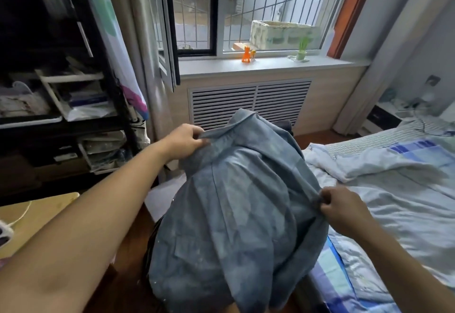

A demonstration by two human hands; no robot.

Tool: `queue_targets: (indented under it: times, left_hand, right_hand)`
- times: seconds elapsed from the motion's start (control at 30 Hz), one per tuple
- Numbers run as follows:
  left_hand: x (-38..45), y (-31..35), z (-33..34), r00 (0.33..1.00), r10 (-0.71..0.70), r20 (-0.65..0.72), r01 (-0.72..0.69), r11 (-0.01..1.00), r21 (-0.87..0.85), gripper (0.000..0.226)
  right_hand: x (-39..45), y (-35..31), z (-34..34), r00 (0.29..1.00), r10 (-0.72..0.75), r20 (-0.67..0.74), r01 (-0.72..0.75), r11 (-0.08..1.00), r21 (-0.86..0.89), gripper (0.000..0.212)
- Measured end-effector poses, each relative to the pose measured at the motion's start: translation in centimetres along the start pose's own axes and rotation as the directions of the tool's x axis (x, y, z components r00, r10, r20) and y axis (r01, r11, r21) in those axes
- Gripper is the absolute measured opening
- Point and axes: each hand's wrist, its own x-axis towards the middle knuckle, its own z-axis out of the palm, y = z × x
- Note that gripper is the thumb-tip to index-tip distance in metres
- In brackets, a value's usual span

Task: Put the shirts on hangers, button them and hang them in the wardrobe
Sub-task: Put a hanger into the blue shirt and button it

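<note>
A faded blue denim shirt (236,209) hangs spread in front of me, held up in the air between both hands, its collar toward the window. My left hand (184,141) grips the shirt's upper left edge near the collar. My right hand (342,208) pinches the fabric at the shirt's right edge, lower down. No hanger shows in the view; the shirt hides whatever is behind and below it.
An open dark wardrobe (56,86) with cluttered shelves stands at the left. A bed (398,189) with pale blue bedding fills the right. Ahead are a window sill (270,66) with small items and a radiator grille (248,101). A wooden tabletop (37,216) sits at lower left.
</note>
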Motion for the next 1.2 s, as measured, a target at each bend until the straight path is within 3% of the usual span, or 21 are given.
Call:
queue_targets:
  times: [0.07,0.1,0.13,0.2,0.3,0.37,0.43,0.47,0.57,0.63,0.77,0.9,1.0,1.1,1.13,1.2]
  left_hand:
    - [0.2,0.8,-0.4,0.99,0.076,-0.116,-0.071,0.996,0.052,0.02]
    - [-0.3,2.0,-1.1,0.973,0.147,-0.176,-0.138,0.989,0.061,0.023]
    - [-1.1,3.5,-1.8,0.948,0.244,-0.206,-0.231,0.969,0.083,0.026]
    - [-3.4,7.7,-3.4,0.875,0.459,-0.157,-0.424,0.881,0.212,0.029]
    - [-7.4,14.6,-5.6,0.739,0.673,0.012,-0.614,0.667,0.422,0.023]
    - [-9.3,18.4,-6.9,0.674,0.737,0.049,-0.663,0.575,0.48,0.029]
    - [-9.8,20.8,-8.0,0.673,0.739,0.03,-0.638,0.56,0.528,0.031]
    - [-9.5,21.5,-8.4,0.696,0.718,0.014,-0.605,0.577,0.548,0.031]
    - [-7.4,23.3,-7.7,0.73,0.683,0.024,-0.576,0.596,0.559,0.035]
    - [-6.1,25.7,-5.4,0.692,0.716,0.088,-0.637,0.549,0.541,0.04]
    - [-6.0,35.1,0.6,0.527,0.837,0.146,-0.791,0.421,0.443,0.044]
    - [-8.4,47.6,5.4,0.301,0.943,0.142,-0.905,0.236,0.353,0.044]
    - [-11.0,56.6,9.9,0.12,0.981,0.154,-0.94,0.063,0.335,0.038]
    - [-13.9,65.1,16.1,-0.107,0.988,0.11,-0.928,-0.139,0.345,0.036]
    - [-15.2,67.8,18.2,-0.14,0.987,0.078,-0.929,-0.159,0.335,0.036]
    - [-18.1,73.0,21.8,-0.14,0.99,0.036,-0.946,-0.144,0.291,0.035]
  right_hand:
    - [0.2,-0.5,-1.2,0.999,-0.029,0.017,0.029,1.0,-0.011,0.015]
    - [0.4,-1.1,-2.3,0.997,-0.069,-0.038,0.071,0.997,0.033,0.011]
    - [0.6,-2.1,-3.6,0.984,-0.113,-0.137,0.128,0.987,0.102,0.024]
    - [1.3,-5.1,-6.8,0.919,-0.243,-0.311,0.318,0.923,0.217,0.052]
    - [3.2,-10.2,-12.2,0.815,-0.514,-0.268,0.567,0.803,0.185,0.08]
    - [4.4,-12.2,-14.8,0.739,-0.65,-0.175,0.673,0.726,0.146,0.063]
    - [4.9,-11.8,-16.8,0.734,-0.67,-0.108,0.679,0.724,0.121,0.02]
    - [4.9,-10.8,-17.7,0.766,-0.639,-0.071,0.642,0.754,0.137,0.012]
    - [3.1,-4.8,-19.3,0.866,-0.494,-0.072,0.49,0.814,0.31,0.022]
    - [0.4,-0.2,-20.5,0.9,-0.389,-0.197,0.436,0.795,0.423,0.031]
    - [-7.2,9.2,-25.0,0.91,-0.17,-0.379,0.337,0.835,0.435,0.036]
    - [-17.7,20.9,-31.8,0.816,0.108,-0.568,0.199,0.87,0.451,0.034]
    - [-26.3,29.3,-34.3,0.705,0.28,-0.651,0.055,0.895,0.443,0.031]
    - [-34.8,34.7,-36.7,0.602,0.417,-0.681,0.034,0.839,0.544,0.039]
    - [-37.4,36.2,-37.8,0.539,0.446,-0.715,0.072,0.821,0.566,0.043]
    - [-42.6,38.7,-40.2,0.462,0.448,-0.766,0.093,0.834,0.544,0.047]
